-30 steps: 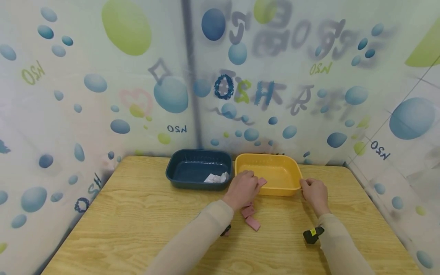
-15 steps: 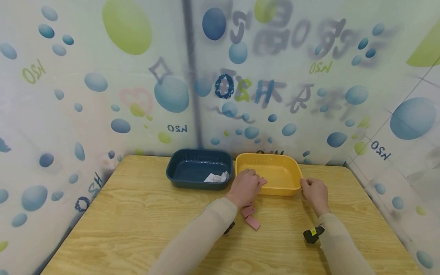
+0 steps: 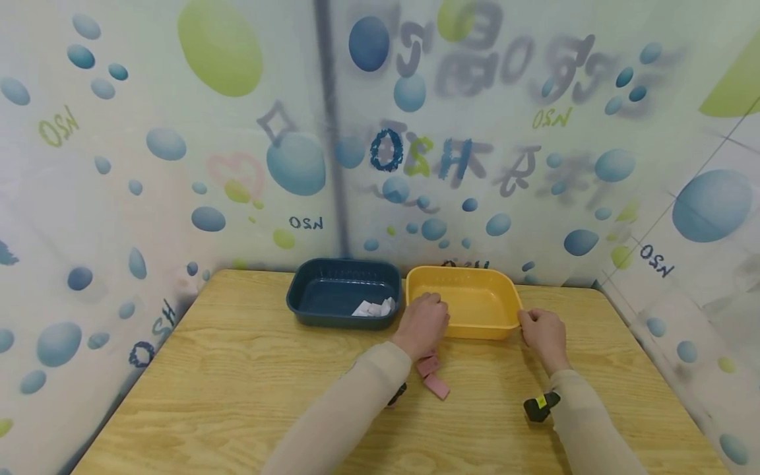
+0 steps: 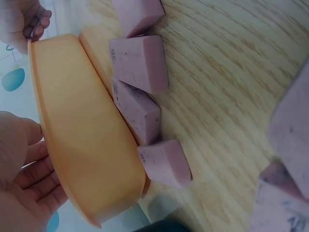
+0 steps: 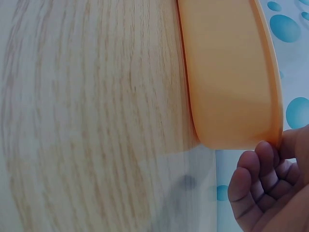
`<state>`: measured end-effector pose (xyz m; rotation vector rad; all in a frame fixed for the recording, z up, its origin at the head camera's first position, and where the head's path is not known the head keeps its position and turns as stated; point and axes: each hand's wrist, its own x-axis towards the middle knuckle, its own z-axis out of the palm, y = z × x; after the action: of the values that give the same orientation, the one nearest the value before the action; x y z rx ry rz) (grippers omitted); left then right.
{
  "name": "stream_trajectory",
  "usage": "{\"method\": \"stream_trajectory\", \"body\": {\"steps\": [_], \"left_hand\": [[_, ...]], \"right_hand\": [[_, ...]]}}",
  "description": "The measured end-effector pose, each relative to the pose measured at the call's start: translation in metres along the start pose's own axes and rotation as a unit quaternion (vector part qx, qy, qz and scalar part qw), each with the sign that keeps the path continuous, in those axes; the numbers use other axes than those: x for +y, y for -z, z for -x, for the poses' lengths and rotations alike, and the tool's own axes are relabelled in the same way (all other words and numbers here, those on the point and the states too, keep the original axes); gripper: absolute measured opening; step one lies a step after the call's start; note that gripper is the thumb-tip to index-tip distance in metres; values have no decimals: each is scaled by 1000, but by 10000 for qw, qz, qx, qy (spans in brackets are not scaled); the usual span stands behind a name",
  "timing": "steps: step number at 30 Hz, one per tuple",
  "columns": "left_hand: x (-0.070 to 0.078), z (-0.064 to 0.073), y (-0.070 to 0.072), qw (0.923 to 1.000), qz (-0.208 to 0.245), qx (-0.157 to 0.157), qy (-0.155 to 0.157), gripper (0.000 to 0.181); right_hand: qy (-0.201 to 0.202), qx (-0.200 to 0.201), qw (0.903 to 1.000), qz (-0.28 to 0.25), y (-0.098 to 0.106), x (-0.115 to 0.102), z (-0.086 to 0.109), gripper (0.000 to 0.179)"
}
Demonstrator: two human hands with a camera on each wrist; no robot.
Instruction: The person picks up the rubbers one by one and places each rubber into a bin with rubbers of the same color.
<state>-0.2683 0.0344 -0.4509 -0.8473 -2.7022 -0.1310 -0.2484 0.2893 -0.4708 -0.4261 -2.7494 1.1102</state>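
Note:
In the head view my left hand (image 3: 423,323) is over the front left rim of a yellow tray (image 3: 475,332). The left wrist view shows its thumb near the rim (image 4: 41,116) and its fingers reaching past it, their tips hidden by the tray wall; no block shows between them. My right hand (image 3: 543,336) pinches the tray's front right corner between thumb and fingers, as the right wrist view (image 5: 270,169) also shows. Pink blocks (image 3: 437,386) with small dark markings lie on the table beside my left forearm; several stand close along the tray's side (image 4: 137,63).
A dark blue tray (image 3: 344,322) stands just left of the yellow one, with white pieces (image 3: 374,307) in its front right corner. Both trays stand at the back of the wooden table (image 3: 237,369), before a patterned curtain (image 3: 237,132). More pink blocks (image 4: 297,130) lie nearer the left wrist camera.
The pink block that stuck out from my left fingertips over the yellow tray no longer shows. My left hand stays nearly in place; my right hand keeps its hold on the corner.

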Motion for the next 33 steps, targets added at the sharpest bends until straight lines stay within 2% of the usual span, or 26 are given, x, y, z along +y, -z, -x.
{"method": "stream_trajectory", "body": {"steps": [14, 22, 28, 33], "left_hand": [[-4, 5, 0, 9989, 73, 450, -96, 22], [-9, 8, 2, 9985, 185, 486, -194, 25], [-13, 13, 7, 9939, 523, 909, -339, 22], [-15, 17, 10, 9908, 528, 1142, -491, 25]], "right_hand": [[-5, 38, 10000, 30, -1, 0, 1, 38], [16, 68, 10000, 43, -1, 0, 0, 37], [11, 57, 10000, -5, -1, 0, 1, 38], [11, 44, 10000, -48, -1, -1, 2, 38]]}}
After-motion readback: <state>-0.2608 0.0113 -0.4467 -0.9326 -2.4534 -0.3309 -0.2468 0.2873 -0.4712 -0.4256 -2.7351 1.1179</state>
